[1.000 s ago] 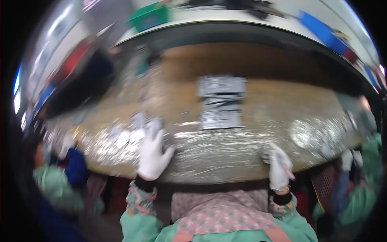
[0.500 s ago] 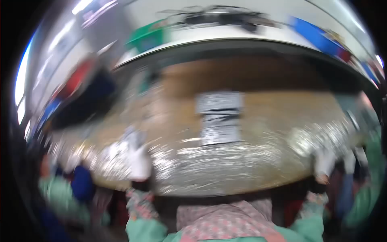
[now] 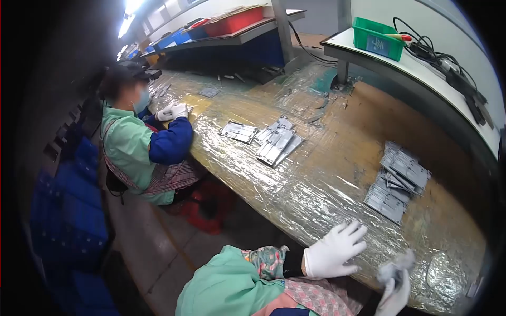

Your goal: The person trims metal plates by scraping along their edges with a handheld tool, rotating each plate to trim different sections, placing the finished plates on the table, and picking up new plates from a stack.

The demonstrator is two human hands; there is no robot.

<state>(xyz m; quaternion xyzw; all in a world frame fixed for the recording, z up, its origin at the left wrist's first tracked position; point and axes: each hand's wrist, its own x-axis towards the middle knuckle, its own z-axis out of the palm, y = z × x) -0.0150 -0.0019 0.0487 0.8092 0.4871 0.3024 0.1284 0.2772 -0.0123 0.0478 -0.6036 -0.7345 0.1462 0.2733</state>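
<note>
Head view: left hand (image 3: 331, 254) spreads its fingers wide, right hand (image 3: 395, 296) grips grey cloth (image 3: 394, 267).

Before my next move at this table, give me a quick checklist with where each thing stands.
1. Left hand free: ok, gloved, fingers spread, holding nothing.
2. Right hand free: not ok, its fingers hold a crumpled grey wad.
3. Pile of grey panels in front of you neatly squared: not ok, they overlap askew.
4. Co-worker's hands away from that pile: ok, farther along the table.
5. Plastic film smooth: not ok, wrinkled.
6. Panels undamaged: cannot tell, too small to judge.
</note>
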